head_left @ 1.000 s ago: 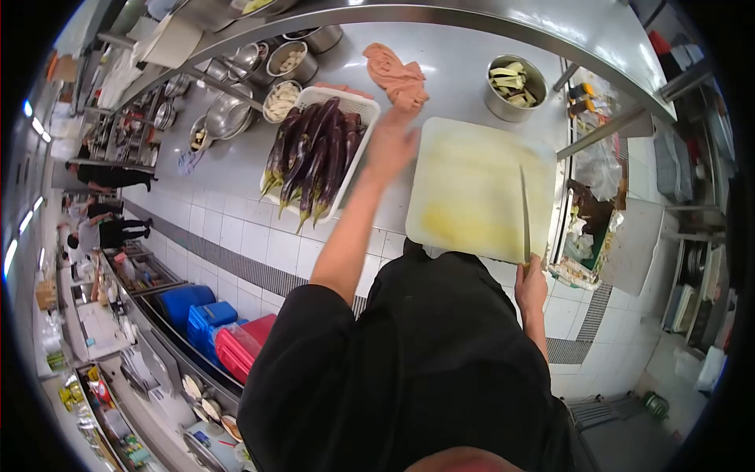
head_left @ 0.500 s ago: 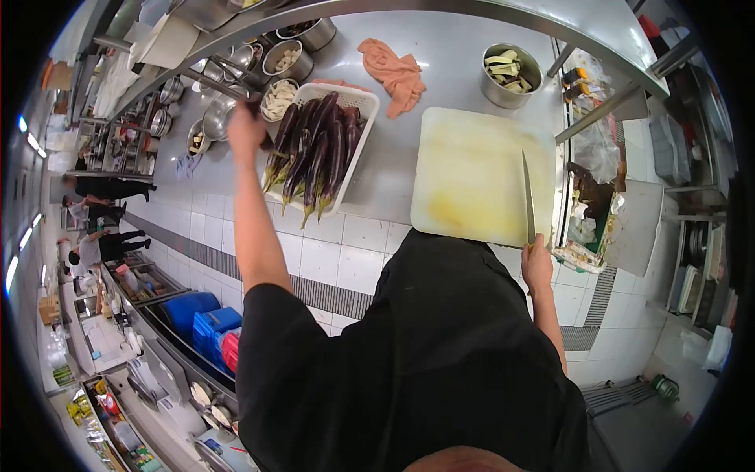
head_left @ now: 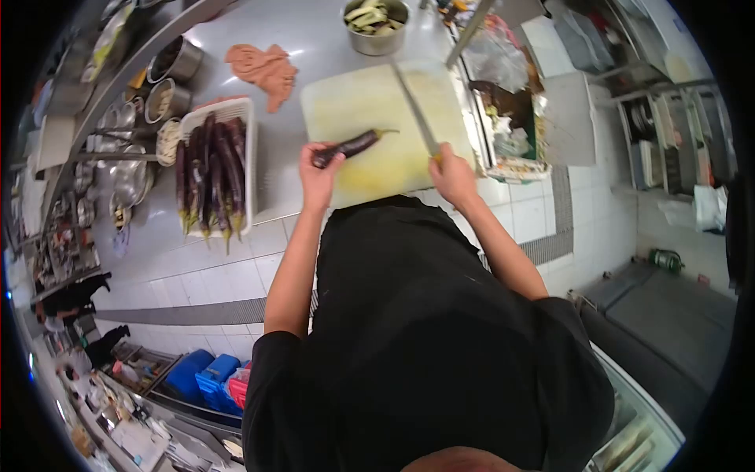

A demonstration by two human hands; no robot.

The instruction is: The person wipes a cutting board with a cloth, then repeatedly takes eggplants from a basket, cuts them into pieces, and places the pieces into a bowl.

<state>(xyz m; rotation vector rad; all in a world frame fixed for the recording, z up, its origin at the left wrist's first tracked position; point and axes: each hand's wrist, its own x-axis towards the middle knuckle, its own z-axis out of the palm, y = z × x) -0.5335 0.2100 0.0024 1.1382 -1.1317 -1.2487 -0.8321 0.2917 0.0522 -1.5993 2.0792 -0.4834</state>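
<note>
An eggplant (head_left: pixel 352 147) is gripped at its blunt end by my left hand (head_left: pixel 318 167), over the left part of a pale cutting board (head_left: pixel 377 93). Its green stem points right, toward the knife. My right hand (head_left: pixel 454 175) is wrapped round the handle of a kitchen knife (head_left: pixel 417 110) at the board's near right. The long blade points away from me, over the board. To the left stands a white plastic basket (head_left: pixel 251 149) with several more eggplants (head_left: pixel 211 169), their stems toward me.
A metal pot (head_left: pixel 376 41) of cut eggplant pieces stands beyond the board. An orange cloth (head_left: pixel 263 69) lies left of it. Metal bowls and pots (head_left: pixel 167 102) crowd the far left. At the right is a bin with scraps (head_left: pixel 507 118). A shelf rail (head_left: pixel 149 59) crosses the upper left.
My left hand has come from beyond the basket to the board and now holds an eggplant. My right hand and the knife have tilted left over the board. The view has turned rightward.
</note>
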